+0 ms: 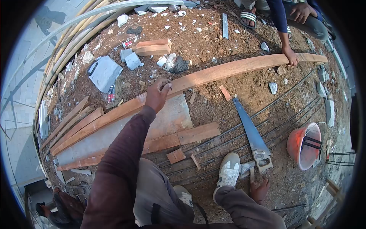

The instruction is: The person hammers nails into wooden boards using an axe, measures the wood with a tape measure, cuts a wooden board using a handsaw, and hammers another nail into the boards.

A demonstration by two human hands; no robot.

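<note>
A long wooden plank (225, 71) runs across the ground and looks curved through the wide lens. My left hand (158, 93), in a dark maroon sleeve, grips it near the middle, thumb on the near side and fingers curled over. A small dark mark shows by the thumb; I cannot make it out. Low on the right, my right hand (260, 191) is beside my shoe, closed around the wooden handle of what looks like a hammer (247, 168). Just above lies a handsaw (249, 129), its blade pointing away. A co-worker's hand (291, 56) holds the plank's far right part.
Wooden boards (198, 133) lie around a grey sheet (171, 114). An orange bucket (304, 147) stands at right, with steel rods (280, 105) on the soil nearby. Short wood blocks (153, 47), a large stone (105, 73) and rubble are scattered beyond. Another person (63, 210) is at lower left.
</note>
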